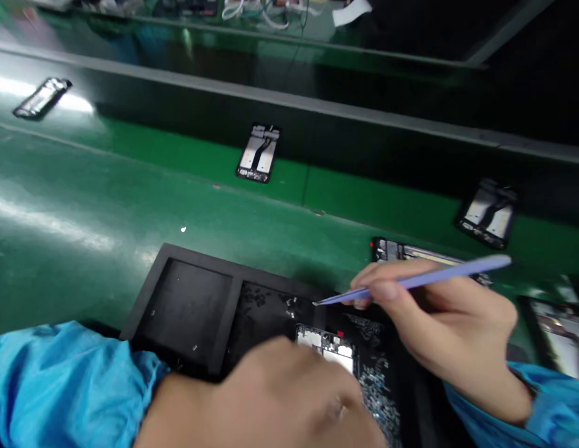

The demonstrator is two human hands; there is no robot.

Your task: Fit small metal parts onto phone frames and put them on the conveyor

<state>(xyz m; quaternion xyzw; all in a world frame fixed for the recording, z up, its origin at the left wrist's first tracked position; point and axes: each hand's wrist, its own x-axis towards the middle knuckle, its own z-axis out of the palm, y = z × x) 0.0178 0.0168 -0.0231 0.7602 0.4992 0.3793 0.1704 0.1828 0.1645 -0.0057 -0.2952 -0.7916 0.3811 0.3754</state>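
My right hand [439,317] is closed round purple tweezers [434,277], their tip pointing left over a black tray [233,323]. A tiny pale piece [316,303] shows at the tip; I cannot tell whether it is pinched. Below the tip lies an opened phone [317,338] with white areas and a small red mark at its upper edge. My left hand [284,398] is blurred and covers the phone's lower part. Its fingers are hidden, so their grip does not show. Many tiny loose parts [380,398] lie in the tray, right of the phone.
Behind the tray, phone assemblies stand apart on the green bench: one at far left [42,98], one in the middle [259,153], one at right [488,213]. Another assembly [411,250] lies partly behind my right hand, and one more [558,336] sits at the right edge.
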